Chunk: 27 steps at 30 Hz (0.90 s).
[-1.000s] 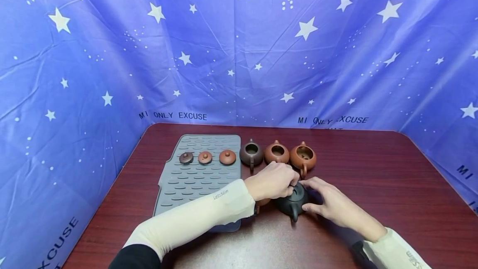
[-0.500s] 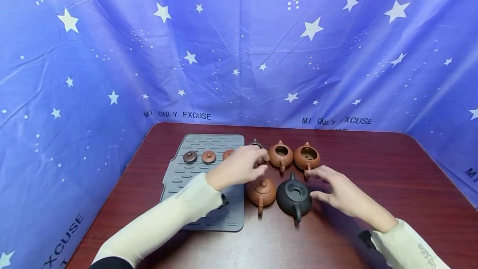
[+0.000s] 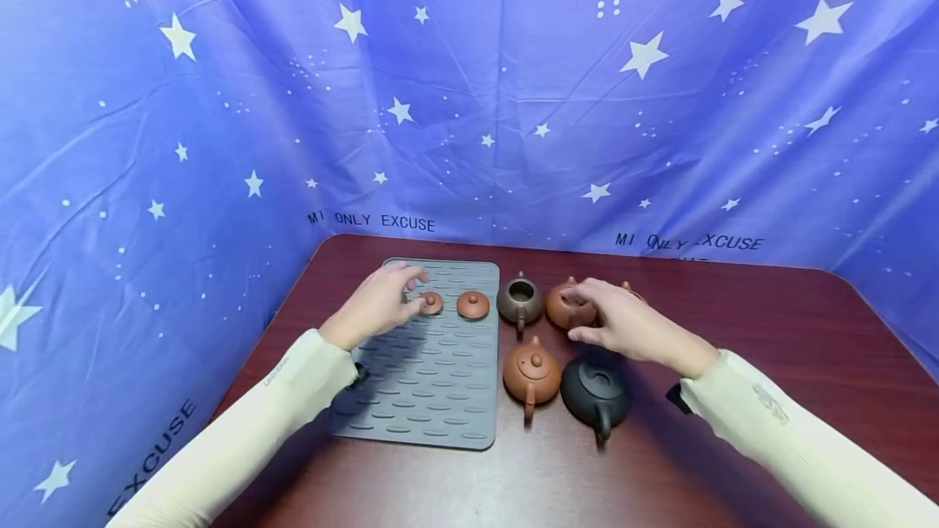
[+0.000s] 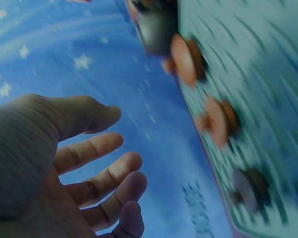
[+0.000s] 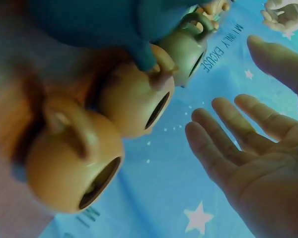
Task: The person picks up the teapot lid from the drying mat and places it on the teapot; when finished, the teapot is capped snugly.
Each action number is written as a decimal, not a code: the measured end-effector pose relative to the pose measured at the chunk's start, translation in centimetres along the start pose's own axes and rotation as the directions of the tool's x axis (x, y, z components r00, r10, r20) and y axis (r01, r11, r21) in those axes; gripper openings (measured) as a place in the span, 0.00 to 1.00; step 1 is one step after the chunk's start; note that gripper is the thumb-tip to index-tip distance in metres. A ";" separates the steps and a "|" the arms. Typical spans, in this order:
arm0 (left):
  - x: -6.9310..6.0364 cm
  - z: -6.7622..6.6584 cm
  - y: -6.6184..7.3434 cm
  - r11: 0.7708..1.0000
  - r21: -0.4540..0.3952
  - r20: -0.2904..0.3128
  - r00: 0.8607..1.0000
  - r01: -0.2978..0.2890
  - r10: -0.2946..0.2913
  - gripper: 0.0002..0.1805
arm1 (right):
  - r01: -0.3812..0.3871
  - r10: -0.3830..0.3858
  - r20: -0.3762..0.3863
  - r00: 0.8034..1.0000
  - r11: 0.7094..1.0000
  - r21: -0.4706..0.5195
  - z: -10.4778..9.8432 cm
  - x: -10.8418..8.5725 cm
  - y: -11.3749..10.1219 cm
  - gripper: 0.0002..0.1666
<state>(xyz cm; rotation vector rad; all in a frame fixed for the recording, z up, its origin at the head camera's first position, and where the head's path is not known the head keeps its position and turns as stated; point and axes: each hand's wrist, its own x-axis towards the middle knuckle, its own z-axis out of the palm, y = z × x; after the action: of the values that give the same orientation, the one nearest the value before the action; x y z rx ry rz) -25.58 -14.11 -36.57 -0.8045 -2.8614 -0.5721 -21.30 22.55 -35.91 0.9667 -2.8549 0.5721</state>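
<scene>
My left hand point(image 3: 377, 305) hovers over the left part of the grey ribbed mat point(image 3: 440, 398), fingers bent loosely and holding nothing. Beside its fingertips lies a small reddish-brown lid point(image 3: 431, 303); a wider orange-brown lid point(image 3: 473, 305) sits to the right. The dark brown lid point(image 4: 249, 191), hidden by the hand in the head view, shows in the left wrist view. My right hand point(image 3: 623, 320), fingers extended, hangs above the back teapots, partly covering an open orange-brown teapot point(image 3: 561, 308) and mostly covering another lidless teapot point(image 5: 74, 163). A lidless dark brown teapot point(image 3: 520, 305) stands to their left.
In front of that row stand a lidded orange-brown teapot point(image 3: 531, 375) and a lidded black teapot point(image 3: 596, 389), handles toward me. They are on the dark red table point(image 3: 557, 479), right of the mat. A blue star-patterned cloth point(image 3: 469, 104) surrounds the table's back and sides.
My left hand has left the black teapot and travelled left to the lids. My right hand has moved from beside the black teapot to above the back row. The view has turned slightly left.
</scene>
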 end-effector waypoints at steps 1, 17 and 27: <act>0.0 0.0 -0.6 1.000 0.010 0.003 1.000 0.024 -0.024 0.17 | -0.005 0.005 0.009 1.000 1.000 -0.002 0.0 0.6 0.0 0.32; 0.4 1.7 -6.0 0.973 0.075 0.103 0.968 0.220 -0.227 0.15 | -0.060 0.059 0.106 0.993 0.998 0.000 2.2 6.6 1.0 0.32; 0.4 2.1 -6.2 0.972 0.060 0.093 0.968 0.229 -0.234 0.08 | -0.107 0.105 0.151 0.983 0.994 0.005 3.2 8.1 1.6 0.30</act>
<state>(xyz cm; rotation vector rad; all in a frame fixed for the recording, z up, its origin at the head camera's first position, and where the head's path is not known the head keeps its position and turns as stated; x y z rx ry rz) -29.18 -17.97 -40.47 -0.5074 -3.0721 -0.4964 -28.60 17.94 -37.87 0.9010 -3.0558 0.5497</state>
